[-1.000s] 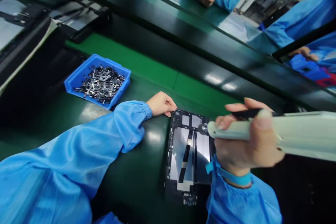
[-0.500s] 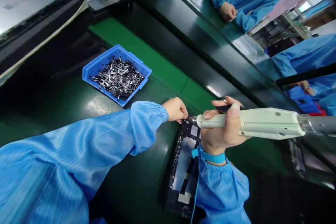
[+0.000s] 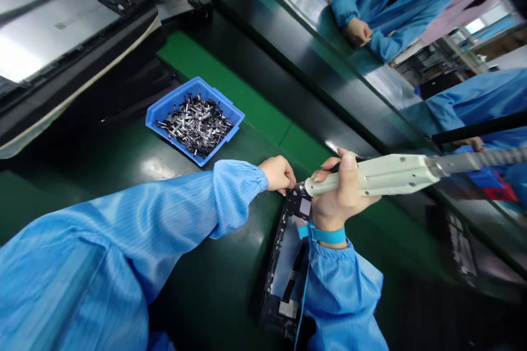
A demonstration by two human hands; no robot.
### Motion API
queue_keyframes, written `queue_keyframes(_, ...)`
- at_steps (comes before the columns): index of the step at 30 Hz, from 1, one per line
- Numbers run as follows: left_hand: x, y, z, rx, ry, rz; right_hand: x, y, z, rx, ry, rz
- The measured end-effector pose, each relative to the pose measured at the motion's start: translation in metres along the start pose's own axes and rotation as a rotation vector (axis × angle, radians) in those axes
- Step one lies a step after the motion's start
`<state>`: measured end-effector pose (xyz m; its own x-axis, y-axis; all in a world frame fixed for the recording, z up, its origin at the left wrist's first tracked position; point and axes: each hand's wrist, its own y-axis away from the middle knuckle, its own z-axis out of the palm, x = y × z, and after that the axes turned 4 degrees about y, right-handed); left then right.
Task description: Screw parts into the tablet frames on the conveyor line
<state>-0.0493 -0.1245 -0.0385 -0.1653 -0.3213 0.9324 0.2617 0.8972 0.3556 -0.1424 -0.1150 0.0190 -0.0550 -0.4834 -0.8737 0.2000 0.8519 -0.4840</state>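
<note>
A pale green electric screwdriver (image 3: 391, 174) is gripped in my right hand (image 3: 340, 192), its tip pointing left at the far corner of a flat black panel (image 3: 284, 269). My left hand (image 3: 279, 174) is closed at that same corner, right beside the screwdriver's tip. What its fingertips pinch, if anything, is hidden. The panel lies on the dark green bench, with grey sheet areas and a black strip on it. My right sleeve and wrist cover part of its right side. A blue wrist strap (image 3: 329, 235) circles my right wrist.
A blue bin (image 3: 154, 115) heaped with small black and silver metal parts (image 3: 197, 123) stands left of my hands. Large framed panels (image 3: 74, 27) rest at upper left. Across a metal rail (image 3: 321, 60), people in blue sleeves (image 3: 346, 5) sit, a hand (image 3: 358, 31) showing.
The screwdriver's rear end has swung up and left, its tip staying at the panel's corner. My left hand stays there. The whole view has shifted slightly.
</note>
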Motion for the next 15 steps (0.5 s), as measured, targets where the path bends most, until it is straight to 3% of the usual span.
queue_keyframes(4, 0.003, 0.005, -0.001, 0.040, -0.068, -0.032, -0.002, 0.002, -0.002, 0.042, -0.024, 0.072)
queue_keyframes(8, 0.004, 0.043, 0.009, 0.147, -0.239, -0.044, -0.025, -0.014, -0.029, 0.180, -0.117, 0.042)
queue_keyframes(13, -0.010, 0.112, 0.071, 0.296, -0.716, -0.001, -0.068, -0.042, -0.092, 0.520, -0.243, -0.036)
queue_keyframes(15, -0.018, 0.131, 0.098, 0.399, -0.723, 0.004, -0.080, -0.046, -0.107, 0.610, -0.255, -0.079)
